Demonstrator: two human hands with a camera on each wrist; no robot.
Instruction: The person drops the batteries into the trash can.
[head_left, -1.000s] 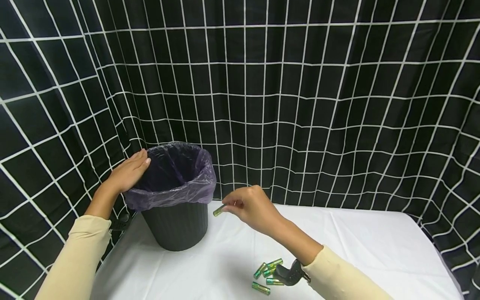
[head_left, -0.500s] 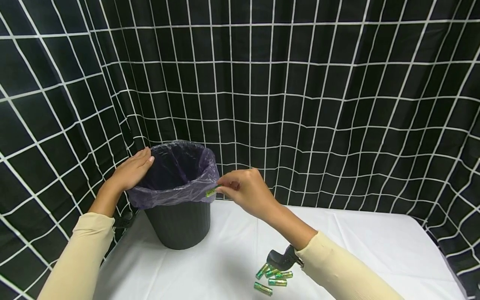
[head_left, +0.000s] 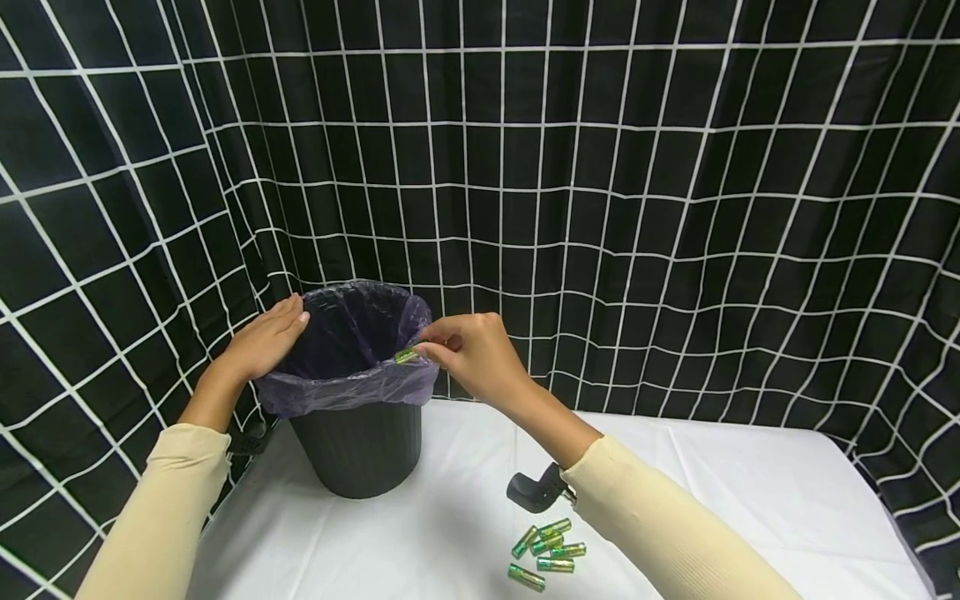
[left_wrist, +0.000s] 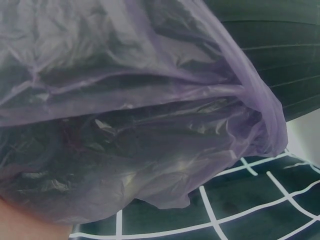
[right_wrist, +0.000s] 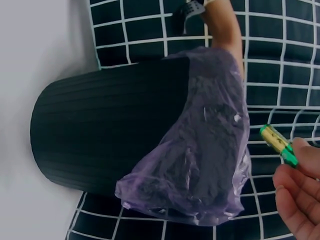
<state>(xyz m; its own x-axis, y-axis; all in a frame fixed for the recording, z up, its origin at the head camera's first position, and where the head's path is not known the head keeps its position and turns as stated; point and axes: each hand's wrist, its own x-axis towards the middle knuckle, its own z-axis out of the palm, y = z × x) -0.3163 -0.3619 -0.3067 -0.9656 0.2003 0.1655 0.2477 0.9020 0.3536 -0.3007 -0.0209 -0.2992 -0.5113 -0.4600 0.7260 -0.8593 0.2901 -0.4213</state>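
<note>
Battery pinched in the right hand, poised over the bin's rim at three o'clock; left hand rests flat on the rim at nine o'clock, fingers relaxed.

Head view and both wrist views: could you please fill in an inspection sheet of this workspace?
Surface: table under a white cloth.
Job's things: black bin with a purple liner; one green battery held over its rim.
Clutter: four loose batteries on the cloth near the right sleeve.
Hands: left hand rests flat on the bin's rim; right hand pinches the battery in its fingers.
Cables: nothing seen.
Surroundings: black curtain with a white grid behind and beside the table.
</note>
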